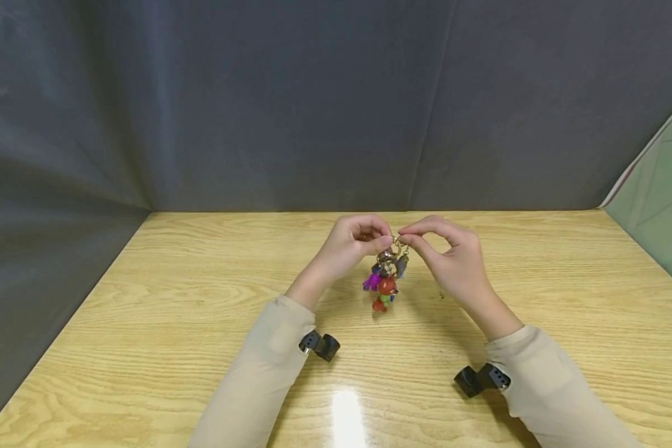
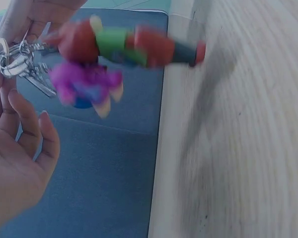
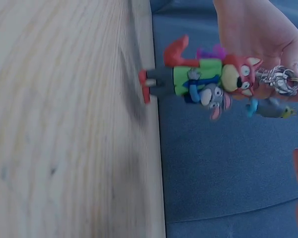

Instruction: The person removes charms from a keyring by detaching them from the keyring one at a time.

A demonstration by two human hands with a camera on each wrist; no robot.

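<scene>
A keychain point(image 1: 388, 274) with a gold ring and several small toy charms hangs above the wooden table point(image 1: 201, 280). Its charms include a red fox figure point(image 3: 203, 74) in a green shirt, a grey rabbit point(image 3: 214, 97) and a purple figure point(image 2: 84, 84). My left hand point(image 1: 382, 241) pinches the ring cluster point(image 2: 7, 57) from the left. My right hand point(image 1: 406, 239) pinches the same ring from the right, fingertips almost meeting the left hand's. The fox's red feet point(image 1: 379, 305) hang at or just above the tabletop.
A dark grey fabric backdrop point(image 1: 291, 106) closes off the table's far side and left side. A pale green panel point(image 1: 658, 199) stands at the right. Black wrist cameras point(image 1: 319, 345) point(image 1: 480, 379) sit on my beige sleeves over the near part of the table.
</scene>
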